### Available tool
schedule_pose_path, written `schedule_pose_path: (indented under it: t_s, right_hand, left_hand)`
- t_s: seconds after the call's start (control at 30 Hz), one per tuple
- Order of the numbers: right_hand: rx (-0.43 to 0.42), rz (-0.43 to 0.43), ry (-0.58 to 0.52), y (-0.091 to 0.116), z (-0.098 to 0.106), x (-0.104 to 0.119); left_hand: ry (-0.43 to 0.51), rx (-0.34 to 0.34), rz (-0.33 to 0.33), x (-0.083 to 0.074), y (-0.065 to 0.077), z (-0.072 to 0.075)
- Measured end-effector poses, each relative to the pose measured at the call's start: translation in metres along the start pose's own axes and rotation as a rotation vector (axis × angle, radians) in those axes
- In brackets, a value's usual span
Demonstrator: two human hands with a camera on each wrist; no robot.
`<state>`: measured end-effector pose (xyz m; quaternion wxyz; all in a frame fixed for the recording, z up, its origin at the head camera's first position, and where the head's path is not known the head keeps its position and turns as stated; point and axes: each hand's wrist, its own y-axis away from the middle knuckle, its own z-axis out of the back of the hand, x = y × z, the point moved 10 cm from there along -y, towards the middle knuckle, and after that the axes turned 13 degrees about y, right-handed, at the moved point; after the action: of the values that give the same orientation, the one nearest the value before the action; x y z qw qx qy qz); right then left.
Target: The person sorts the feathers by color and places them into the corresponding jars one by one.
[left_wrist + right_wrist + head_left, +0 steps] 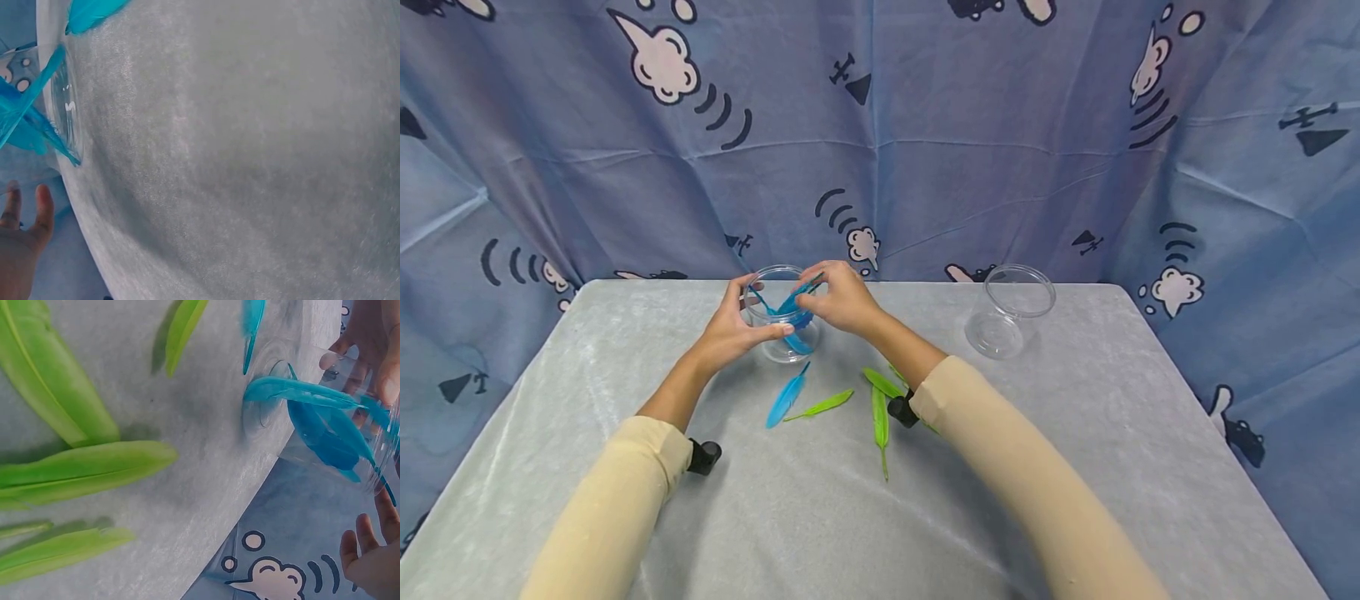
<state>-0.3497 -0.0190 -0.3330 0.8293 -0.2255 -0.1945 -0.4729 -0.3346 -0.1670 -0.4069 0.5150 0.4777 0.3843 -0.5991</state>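
My left hand (pixel 730 327) grips a clear jar (pixel 782 350), thumb along the near side and fingers round behind. The jar stands on the table and holds several blue feathers, their crossed shafts visible in the right wrist view. Over its rim my right hand (pixel 847 302) pinches a blue feather (pixel 799 297) between thumb and fingers; the exact contact is partly hidden. A loose blue feather (pixel 787 398) lies just in front of the jar. Beside that one is a green feather (pixel 829 403). More green feathers (pixel 881 417) lie under my right forearm, partly covered by it.
A second clear jar (pixel 996 335) stands at the back right of the grey-covered table (pixel 1075 433). Behind the table's far edge hangs a blue patterned curtain (pixel 925 200). Black wrist straps (pixel 703 457) sit at both sleeve cuffs.
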Motion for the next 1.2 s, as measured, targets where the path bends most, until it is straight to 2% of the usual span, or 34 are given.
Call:
schedule_pose_path:
  t_s: [0.13,0.33,0.57,0.77,0.87,1.0,1.2]
  right_hand:
    - [0.027,0.046,0.030,0.001,-0.003,0.005]
    - [0.039,0.028,-0.059,0.008,0.004,0.002]
    - [0.008,0.057,-0.070,0.018,0.038,-0.009]
    - [-0.030,0.023,-0.057,0.027,0.071,-0.031]
    - [-0.054,0.020,-0.062,0.033,0.080,-0.039]
    - [-0.026,0.056,-0.107,0.043,0.073,-0.041]
    - [0.082,0.091,-0.155,0.057,0.038,-0.043]
  left_hand:
    - [-0.005,0.002,0.007,0.001,0.000,0.000]
    - [-0.013,0.006,0.013,0.000,0.000,0.000]
    - [-0.033,-0.002,0.019,0.000,-0.001,0.000]
    - [-0.037,0.006,0.005,-0.001,0.001,0.001]
    - [-0.034,0.010,0.000,-0.002,0.002,0.003]
    - [-0.030,0.013,-0.003,-0.002,0.002,0.002]
    - [-0.029,0.009,-0.001,-0.002,0.001,0.001]
